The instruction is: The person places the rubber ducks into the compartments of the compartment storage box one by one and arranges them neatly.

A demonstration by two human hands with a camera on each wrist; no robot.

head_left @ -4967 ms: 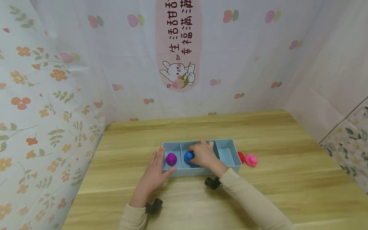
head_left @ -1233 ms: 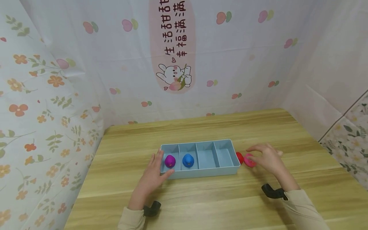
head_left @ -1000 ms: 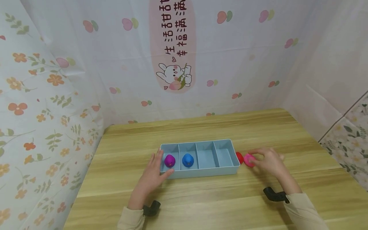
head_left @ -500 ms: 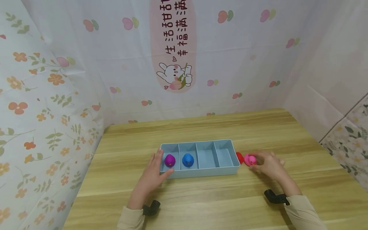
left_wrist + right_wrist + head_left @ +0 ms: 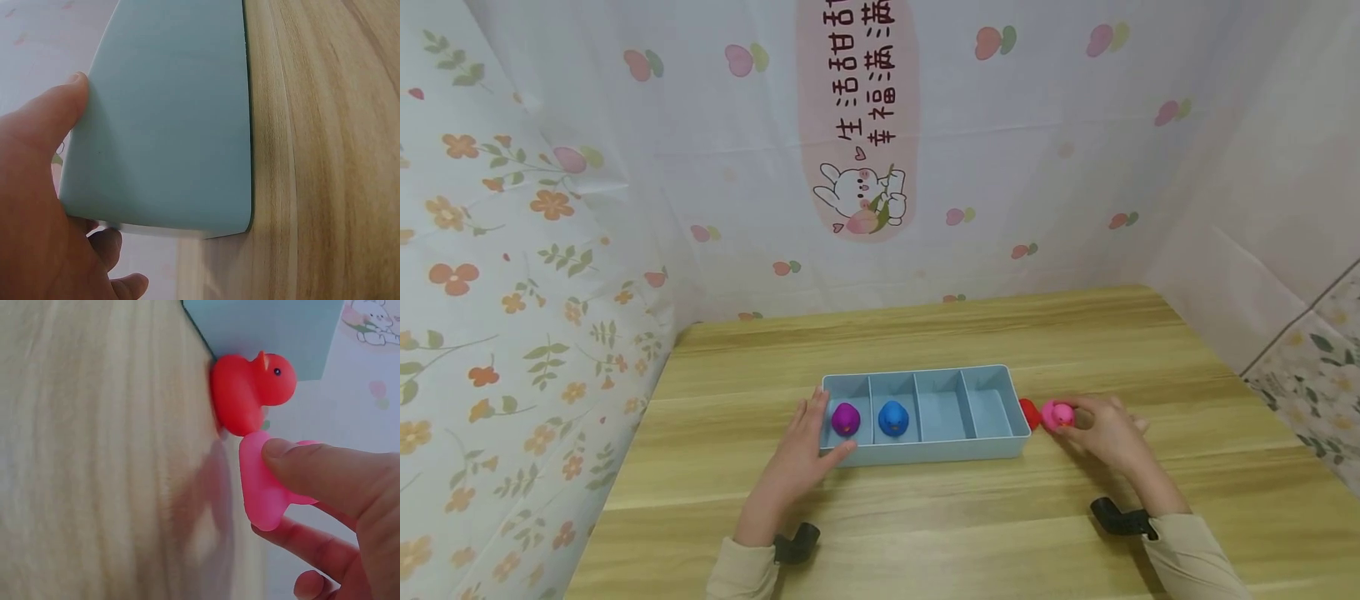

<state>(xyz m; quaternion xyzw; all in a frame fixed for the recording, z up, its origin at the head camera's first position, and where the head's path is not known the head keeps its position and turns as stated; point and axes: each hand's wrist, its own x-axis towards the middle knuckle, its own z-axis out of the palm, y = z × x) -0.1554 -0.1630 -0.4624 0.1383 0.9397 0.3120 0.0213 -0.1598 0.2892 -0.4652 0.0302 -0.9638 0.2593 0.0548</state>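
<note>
Touching the tray [image 5: 928, 452] at its left edge and front wall, the left hand [image 5: 799, 447] has a relaxed, straight-fingered grip. The purple duck [image 5: 846, 418] and blue duck [image 5: 893, 418] sit in the tray's two leftmost compartments. A red duck [image 5: 1030, 414] sits at its right edge; just beyond, the right hand [image 5: 1112, 431] pinches a pink duck [image 5: 257, 487]. Open worktop [image 5: 1213, 425] spreads farther right of the tray.

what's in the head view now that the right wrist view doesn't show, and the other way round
Only the head view: the purple duck and the blue duck in the two leftmost compartments of the box, and the left hand at its left end.

Only the right wrist view: the dark eye of the red duck.

Both: the right hand pinching the pink duck, the red duck, part of the box, the wooden tabletop and the bunny print.
</note>
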